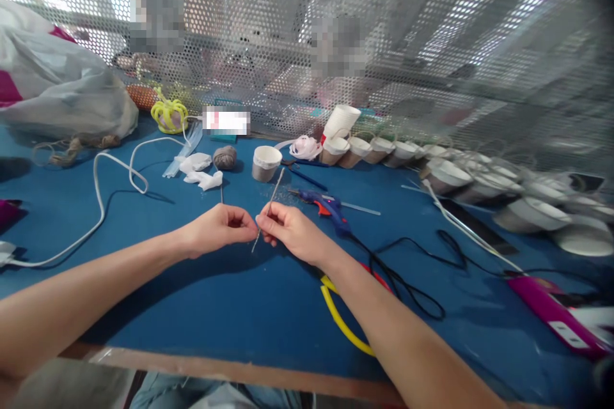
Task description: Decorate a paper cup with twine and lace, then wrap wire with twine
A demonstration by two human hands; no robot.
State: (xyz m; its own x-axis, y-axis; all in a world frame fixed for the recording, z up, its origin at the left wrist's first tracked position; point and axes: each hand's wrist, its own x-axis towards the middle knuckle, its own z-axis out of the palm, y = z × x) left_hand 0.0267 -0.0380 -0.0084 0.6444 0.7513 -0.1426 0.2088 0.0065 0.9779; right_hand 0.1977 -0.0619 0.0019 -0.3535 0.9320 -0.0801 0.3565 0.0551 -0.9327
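Between the thumb and fingers of my right hand (295,233) is a thin stick (275,190), tilted and wrapped in grey yarn. My left hand (223,229) is closed in a pinch close beside the stick's lower part. A strand of grey yarn (221,194) runs from the grey yarn ball (224,157) down behind my left hand; its end at the fingertips is too fine to make out. Beyond my hands stands a small paper cup (265,164) with a grey wrapped side and a white rim. A blue glue gun (338,217) lies right of my right hand.
Several wrapped cups (378,148) line the back right. A black cable (412,294), yellow-handled scissors (343,319) and a magenta power strip (551,313) lie at right. On the left are a white cable (98,198), crumpled white scraps (201,172) and a large bag (62,83).
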